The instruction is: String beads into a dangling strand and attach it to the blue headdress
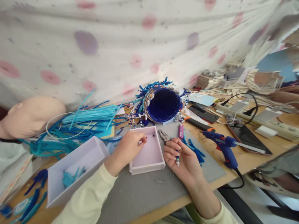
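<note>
My left hand [129,147] is over a shallow pale pink box [158,161], its thumb and fingers pinched together. A tiny red bead [146,137] shows at the fingertips; whether it is gripped or lies in the box I cannot tell. A dark bead [153,135] rests by the far right corner inside. Right of the box, my right hand [181,158] is palm up, its fingers closed on a short strand of beads [177,161] with white and blue beads hanging down. Pliers [164,135] lie just beyond its fingers. A dark blue beaded headdress [163,104] lies on its side behind.
At left are a white box [77,169] with turquoise pieces, turquoise pipe cleaners [91,115] and a mannequin head [35,115]. To the right are a blue glue gun [221,146], a purple lighter [180,131], phones [247,137] and a power strip [277,124]. Another person's hand [285,96] shows far right.
</note>
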Action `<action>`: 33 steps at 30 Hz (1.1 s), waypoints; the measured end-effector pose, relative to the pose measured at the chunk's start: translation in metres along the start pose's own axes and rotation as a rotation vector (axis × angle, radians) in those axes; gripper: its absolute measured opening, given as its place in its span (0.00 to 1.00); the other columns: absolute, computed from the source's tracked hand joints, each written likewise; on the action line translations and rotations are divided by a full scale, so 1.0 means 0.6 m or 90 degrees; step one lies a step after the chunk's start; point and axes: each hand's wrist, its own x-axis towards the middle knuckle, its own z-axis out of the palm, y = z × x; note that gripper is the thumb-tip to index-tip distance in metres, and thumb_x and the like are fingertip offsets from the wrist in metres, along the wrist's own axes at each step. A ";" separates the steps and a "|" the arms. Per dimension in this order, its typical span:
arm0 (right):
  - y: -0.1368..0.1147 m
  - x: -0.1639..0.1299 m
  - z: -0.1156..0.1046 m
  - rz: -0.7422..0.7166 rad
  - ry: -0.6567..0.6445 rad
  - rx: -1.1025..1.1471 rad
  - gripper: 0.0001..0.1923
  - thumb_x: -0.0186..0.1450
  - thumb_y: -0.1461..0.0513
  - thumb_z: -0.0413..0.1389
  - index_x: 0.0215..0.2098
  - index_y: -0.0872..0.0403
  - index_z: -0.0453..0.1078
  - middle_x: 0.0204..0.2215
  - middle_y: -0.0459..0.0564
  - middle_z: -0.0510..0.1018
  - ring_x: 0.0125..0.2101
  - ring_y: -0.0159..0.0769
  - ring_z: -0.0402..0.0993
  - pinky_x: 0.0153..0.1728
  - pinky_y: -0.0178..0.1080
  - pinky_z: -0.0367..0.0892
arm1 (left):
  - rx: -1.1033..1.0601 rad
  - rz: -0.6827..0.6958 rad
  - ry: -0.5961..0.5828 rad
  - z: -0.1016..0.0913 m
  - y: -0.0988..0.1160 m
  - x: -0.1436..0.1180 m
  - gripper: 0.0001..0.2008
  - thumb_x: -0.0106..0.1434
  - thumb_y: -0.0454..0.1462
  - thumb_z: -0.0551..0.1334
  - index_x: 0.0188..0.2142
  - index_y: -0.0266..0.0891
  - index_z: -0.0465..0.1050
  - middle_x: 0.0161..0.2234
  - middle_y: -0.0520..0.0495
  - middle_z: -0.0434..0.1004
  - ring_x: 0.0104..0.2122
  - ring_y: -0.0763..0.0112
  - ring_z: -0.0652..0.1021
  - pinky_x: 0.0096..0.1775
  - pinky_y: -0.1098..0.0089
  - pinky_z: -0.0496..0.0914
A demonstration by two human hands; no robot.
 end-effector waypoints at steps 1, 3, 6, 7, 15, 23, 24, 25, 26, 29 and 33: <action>0.000 0.001 0.002 -0.004 0.000 -0.016 0.09 0.61 0.68 0.62 0.30 0.56 0.64 0.21 0.36 0.59 0.19 0.22 0.60 0.20 0.26 0.61 | -0.026 -0.013 0.020 -0.007 -0.001 -0.002 0.07 0.58 0.27 0.61 0.29 0.39 0.75 0.32 0.48 0.81 0.36 0.64 0.78 0.40 0.66 0.68; 0.001 0.003 0.005 -0.015 0.004 -0.056 0.09 0.60 0.68 0.62 0.29 0.56 0.65 0.21 0.36 0.57 0.19 0.21 0.57 0.20 0.26 0.59 | -0.071 -0.041 0.063 -0.020 -0.003 -0.007 0.04 0.57 0.29 0.64 0.29 0.39 0.75 0.31 0.48 0.81 0.36 0.63 0.78 0.41 0.65 0.68; 0.003 0.003 0.008 -0.041 0.015 -0.137 0.09 0.58 0.66 0.63 0.28 0.56 0.66 0.21 0.36 0.55 0.19 0.22 0.52 0.19 0.25 0.57 | -0.145 -0.077 0.112 -0.031 -0.011 -0.014 0.02 0.56 0.31 0.65 0.29 0.39 0.75 0.31 0.48 0.81 0.36 0.62 0.79 0.41 0.64 0.69; 0.004 0.002 0.008 -0.053 0.020 -0.173 0.09 0.58 0.65 0.64 0.28 0.56 0.66 0.21 0.36 0.54 0.18 0.22 0.50 0.19 0.25 0.56 | -0.174 -0.087 0.122 -0.031 -0.012 -0.017 0.02 0.57 0.32 0.65 0.30 0.39 0.76 0.31 0.48 0.81 0.35 0.63 0.80 0.41 0.64 0.70; 0.032 -0.031 0.025 -0.421 0.090 -0.754 0.05 0.61 0.64 0.63 0.27 0.53 0.76 0.15 0.39 0.61 0.17 0.25 0.52 0.16 0.30 0.47 | -0.939 -0.318 0.145 -0.014 0.014 -0.035 0.19 0.47 0.36 0.76 0.39 0.38 0.76 0.31 0.50 0.85 0.34 0.71 0.83 0.39 0.76 0.76; 0.052 -0.035 0.058 -0.634 -0.041 -1.069 0.07 0.62 0.69 0.60 0.34 0.51 0.76 0.19 0.41 0.69 0.17 0.27 0.61 0.18 0.33 0.55 | -1.100 -0.332 0.140 -0.014 0.043 -0.071 0.20 0.47 0.34 0.77 0.41 0.43 0.78 0.28 0.55 0.84 0.29 0.73 0.84 0.37 0.79 0.77; 0.053 -0.035 0.058 -0.633 -0.039 -1.072 0.07 0.62 0.69 0.60 0.35 0.50 0.76 0.19 0.40 0.68 0.17 0.27 0.61 0.18 0.33 0.55 | -1.100 -0.336 0.144 -0.013 0.045 -0.075 0.20 0.48 0.34 0.77 0.41 0.43 0.78 0.28 0.54 0.84 0.30 0.73 0.84 0.38 0.78 0.78; 0.054 -0.036 0.058 -0.634 -0.039 -1.074 0.07 0.62 0.69 0.60 0.35 0.50 0.75 0.18 0.40 0.68 0.17 0.27 0.60 0.19 0.33 0.55 | -1.103 -0.338 0.148 -0.011 0.048 -0.078 0.20 0.48 0.34 0.76 0.42 0.44 0.78 0.29 0.54 0.84 0.30 0.72 0.84 0.38 0.78 0.78; 0.055 -0.037 0.057 -0.633 -0.036 -1.078 0.07 0.62 0.69 0.60 0.35 0.50 0.75 0.19 0.40 0.68 0.17 0.27 0.60 0.19 0.34 0.56 | -1.106 -0.337 0.152 -0.009 0.050 -0.081 0.20 0.49 0.35 0.76 0.42 0.44 0.78 0.29 0.54 0.85 0.30 0.72 0.84 0.38 0.78 0.78; 0.055 -0.038 0.055 -0.632 -0.039 -1.091 0.07 0.63 0.68 0.60 0.35 0.50 0.74 0.19 0.41 0.70 0.18 0.27 0.62 0.19 0.34 0.57 | -1.107 -0.332 0.157 -0.008 0.057 -0.085 0.20 0.49 0.36 0.76 0.42 0.46 0.79 0.30 0.55 0.85 0.31 0.71 0.84 0.39 0.77 0.78; 0.054 -0.037 0.055 -0.649 -0.034 -1.100 0.07 0.63 0.69 0.60 0.35 0.50 0.75 0.19 0.41 0.70 0.17 0.27 0.63 0.19 0.33 0.58 | -1.062 -0.370 0.165 -0.011 0.062 -0.084 0.20 0.48 0.38 0.77 0.42 0.45 0.78 0.29 0.55 0.85 0.31 0.70 0.84 0.39 0.76 0.78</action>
